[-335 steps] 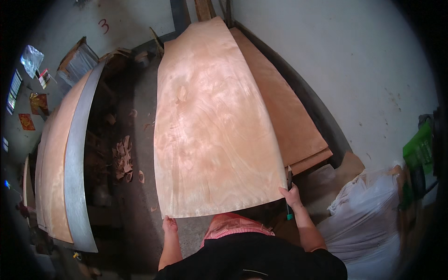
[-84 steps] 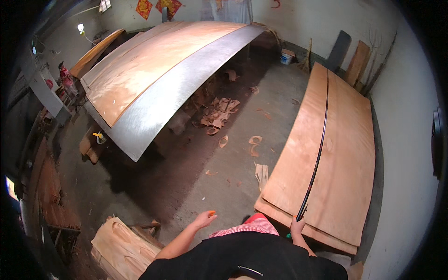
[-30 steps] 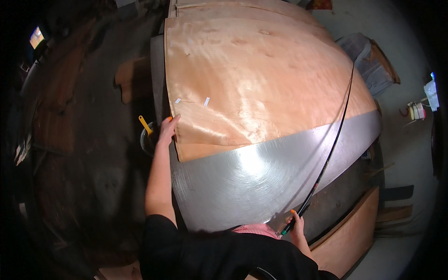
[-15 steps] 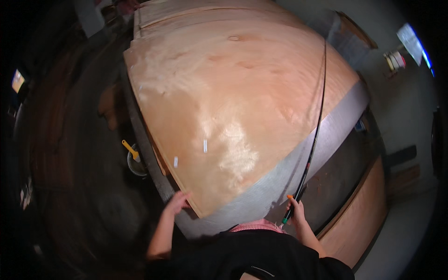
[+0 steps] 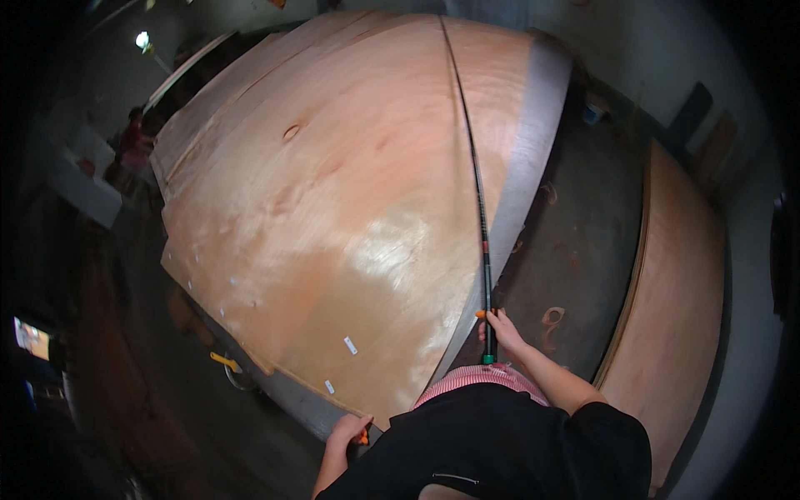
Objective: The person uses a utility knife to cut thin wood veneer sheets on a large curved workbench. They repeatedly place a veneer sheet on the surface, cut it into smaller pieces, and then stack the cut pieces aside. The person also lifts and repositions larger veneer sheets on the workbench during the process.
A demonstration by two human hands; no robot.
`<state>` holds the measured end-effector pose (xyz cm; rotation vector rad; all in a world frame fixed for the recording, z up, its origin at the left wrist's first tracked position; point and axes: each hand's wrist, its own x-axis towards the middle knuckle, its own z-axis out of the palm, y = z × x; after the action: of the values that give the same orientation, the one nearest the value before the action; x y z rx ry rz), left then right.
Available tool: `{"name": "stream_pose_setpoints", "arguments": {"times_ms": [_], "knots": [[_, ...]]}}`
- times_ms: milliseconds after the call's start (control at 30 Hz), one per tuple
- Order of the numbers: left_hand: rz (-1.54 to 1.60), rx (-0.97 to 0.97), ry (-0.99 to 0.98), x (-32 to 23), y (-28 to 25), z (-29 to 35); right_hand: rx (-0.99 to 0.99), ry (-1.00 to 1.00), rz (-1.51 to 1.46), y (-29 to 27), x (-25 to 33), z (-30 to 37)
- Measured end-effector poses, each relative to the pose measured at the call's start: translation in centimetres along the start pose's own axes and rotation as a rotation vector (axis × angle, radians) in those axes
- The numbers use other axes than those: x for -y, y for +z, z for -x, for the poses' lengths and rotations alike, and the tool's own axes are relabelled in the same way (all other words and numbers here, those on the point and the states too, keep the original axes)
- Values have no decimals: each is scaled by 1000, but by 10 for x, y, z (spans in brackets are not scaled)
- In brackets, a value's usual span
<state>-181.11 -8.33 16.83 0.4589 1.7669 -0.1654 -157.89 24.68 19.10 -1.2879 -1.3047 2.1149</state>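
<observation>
A broad, thin wood veneer sheet (image 5: 275, 217) with a glossy patch covers a grey-surfaced stack. My left hand (image 5: 347, 430) is at its near corner, fingers closed over the edge; an orange bit shows beneath its fingertips. My right hand (image 5: 502, 330) is wrapped round the lower part of a long black tapering pole (image 5: 478, 196) with a green butt end. Something orange sits at that hand's fingertips too. The pole reaches away over the sheet, its thin tip near the far edge. Two small white labels (image 5: 350, 345) lie on the sheet near my left hand.
A yellow-handled brush or scraper (image 5: 225, 362) rests at a round container (image 5: 240, 380) left of the stack. Another wood stack (image 5: 679, 308) stands to the right, across a strip of dark floor (image 5: 575, 250) with scraps. A person (image 5: 135, 142) is at the far left.
My view has turned, so the sheet and pole appear swung leftward. My left hand, loosely spread at the corner before, now closes on the edge. The right hand keeps its hold on the pole.
</observation>
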Motion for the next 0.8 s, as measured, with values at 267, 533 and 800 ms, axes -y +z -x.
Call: {"name": "stream_pose_setpoints", "arguments": {"times_ms": [267, 533, 800], "knots": [[1106, 282, 826, -249, -9, -16, 574, -366, 898, -39, 78, 2], [715, -815, 473, -197, -57, -98, 61, -158, 1044, -268, 73, 15], [301, -1581, 321, -249, -85, -103, 86, -239, 1092, -311, 105, -58]]}}
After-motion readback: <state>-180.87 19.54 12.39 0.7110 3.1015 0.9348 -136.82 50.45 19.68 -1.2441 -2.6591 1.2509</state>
